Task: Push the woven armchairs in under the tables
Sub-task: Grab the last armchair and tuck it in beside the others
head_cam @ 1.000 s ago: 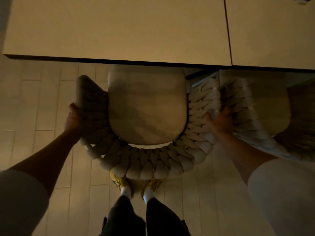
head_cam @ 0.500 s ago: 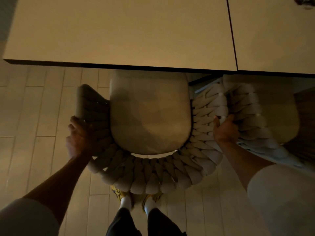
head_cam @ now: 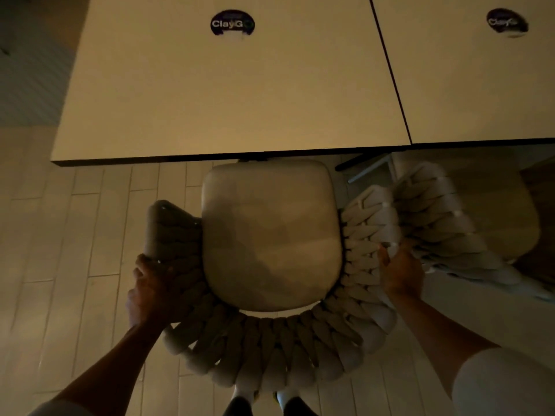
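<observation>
A woven armchair [head_cam: 271, 352] with a pale seat cushion [head_cam: 271, 235] stands right below me, its curved braided back nearest to me. The cushion's front edge meets the near edge of a pale square table [head_cam: 228, 94]. My left hand [head_cam: 150, 291] grips the chair's left arm. My right hand [head_cam: 401, 271] grips its right arm. A second woven armchair [head_cam: 444, 223] stands close on the right, touching or nearly touching the first, partly under a second table [head_cam: 480, 85].
The two tables stand side by side with a dark seam between them, each with a round dark sticker [head_cam: 232, 24]. Pale floor tiles [head_cam: 75, 250] lie open to the left. My feet [head_cam: 264, 399] show just behind the chair back.
The chair's seat showed partly under the table edge before; now the whole cushion shows in front of it. My view has tilted up, showing more tabletop. Both hands have kept their grip.
</observation>
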`<state>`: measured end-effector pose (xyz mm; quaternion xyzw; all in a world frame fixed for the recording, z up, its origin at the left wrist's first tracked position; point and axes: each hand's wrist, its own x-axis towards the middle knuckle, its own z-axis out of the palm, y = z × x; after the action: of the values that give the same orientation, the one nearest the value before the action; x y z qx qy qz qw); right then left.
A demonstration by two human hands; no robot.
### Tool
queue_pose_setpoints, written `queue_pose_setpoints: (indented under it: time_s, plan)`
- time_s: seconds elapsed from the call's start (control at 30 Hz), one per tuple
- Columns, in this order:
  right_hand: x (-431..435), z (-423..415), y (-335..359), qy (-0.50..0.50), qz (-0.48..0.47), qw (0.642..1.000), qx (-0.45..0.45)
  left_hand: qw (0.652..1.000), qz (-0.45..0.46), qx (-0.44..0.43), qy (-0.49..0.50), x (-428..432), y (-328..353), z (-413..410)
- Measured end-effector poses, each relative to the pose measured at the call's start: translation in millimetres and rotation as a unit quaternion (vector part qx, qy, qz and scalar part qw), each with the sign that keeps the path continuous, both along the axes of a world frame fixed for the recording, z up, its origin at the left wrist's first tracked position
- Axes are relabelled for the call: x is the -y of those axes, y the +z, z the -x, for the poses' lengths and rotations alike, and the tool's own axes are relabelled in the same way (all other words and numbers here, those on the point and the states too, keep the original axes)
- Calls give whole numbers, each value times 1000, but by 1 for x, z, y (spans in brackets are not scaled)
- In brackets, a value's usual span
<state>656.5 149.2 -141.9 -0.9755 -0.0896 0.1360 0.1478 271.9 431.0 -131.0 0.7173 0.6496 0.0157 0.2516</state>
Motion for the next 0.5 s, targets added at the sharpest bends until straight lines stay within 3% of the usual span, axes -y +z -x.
queue_pose_setpoints:
  time_s: [0.5]
  plan:
    - [-21,11,-3,9,-4,1000,15,1000,4,22,-20,-35,-6,14]
